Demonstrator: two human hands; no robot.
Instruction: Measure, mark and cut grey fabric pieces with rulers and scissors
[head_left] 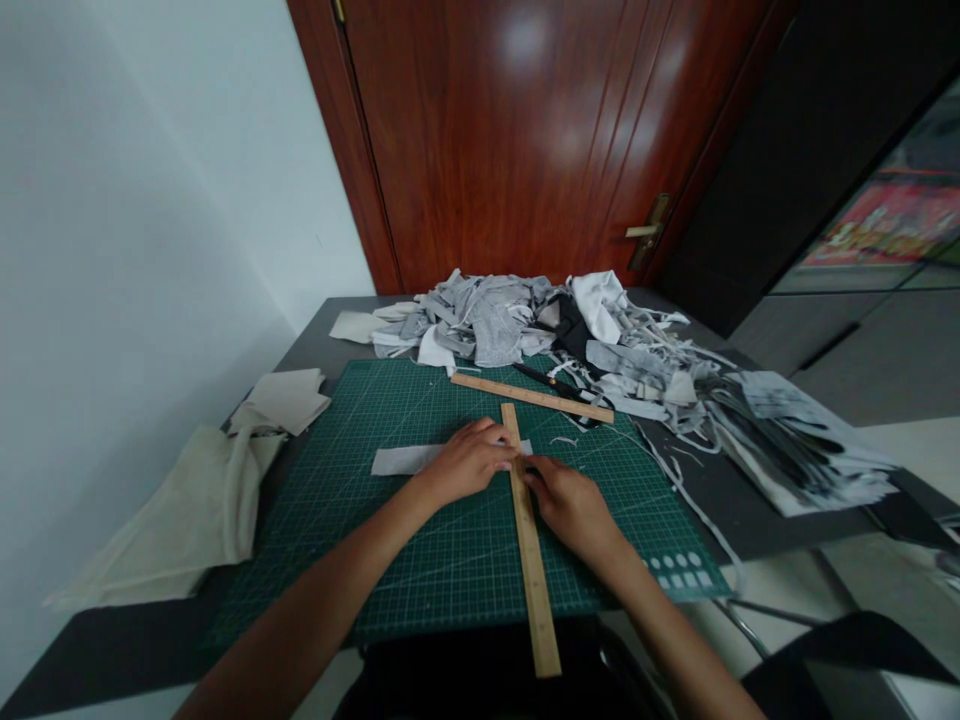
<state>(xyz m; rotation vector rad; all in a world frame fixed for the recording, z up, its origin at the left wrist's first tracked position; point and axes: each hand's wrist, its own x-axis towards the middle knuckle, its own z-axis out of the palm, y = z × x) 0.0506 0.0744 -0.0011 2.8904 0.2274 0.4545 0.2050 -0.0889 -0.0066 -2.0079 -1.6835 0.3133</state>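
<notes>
Left hand (472, 462) and right hand (574, 503) flanking long wooden ruler (532, 570), grips unclear, pale grey fabric strip (405, 460) beneath

Red-brown door (480, 130) behind bench (311, 340); grey-white scrap pile (499, 320) along far edge; cream cloth (180, 510) left, near white wall (150, 250); folded fabric stack (817, 435) right.
</notes>
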